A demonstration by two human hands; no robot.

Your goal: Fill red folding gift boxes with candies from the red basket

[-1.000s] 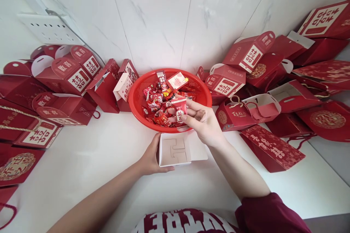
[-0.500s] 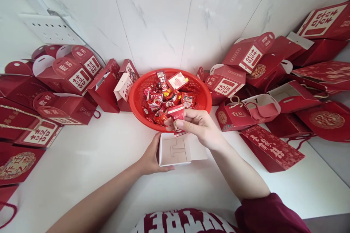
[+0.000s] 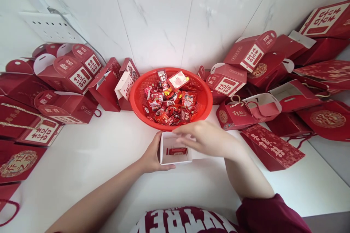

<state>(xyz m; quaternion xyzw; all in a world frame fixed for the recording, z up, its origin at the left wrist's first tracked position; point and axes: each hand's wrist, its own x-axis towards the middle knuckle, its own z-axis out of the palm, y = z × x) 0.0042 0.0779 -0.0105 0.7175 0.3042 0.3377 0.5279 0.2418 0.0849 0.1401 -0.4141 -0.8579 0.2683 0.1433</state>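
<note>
My left hand [image 3: 151, 156] grips a small open-topped box [image 3: 163, 148], white inside, from its left side; the thumb runs along the near edge. On the bottom of the box lies a red wrapped candy [image 3: 177, 151]. Over the right part of the box is my right hand [image 3: 205, 139], slightly blurred, its fingers apart and reaching over the opening with nothing in them. Just behind the box stands a red plastic basket [image 3: 206, 111] holding a pile of wrapped candies [image 3: 171, 102].
Red gift boxes [image 3: 65, 107] are stacked along the left side. More red boxes [image 3: 273, 146] fill the right side. A tiled wall [image 3: 158, 18] rises behind the basket, with a socket strip [image 3: 50, 27] at left. The white tabletop [image 3: 90, 160] carries everything.
The red candy has left my right hand and now lies inside the box. My right hand has moved a little down and toward the right. My left hand stays on the box.
</note>
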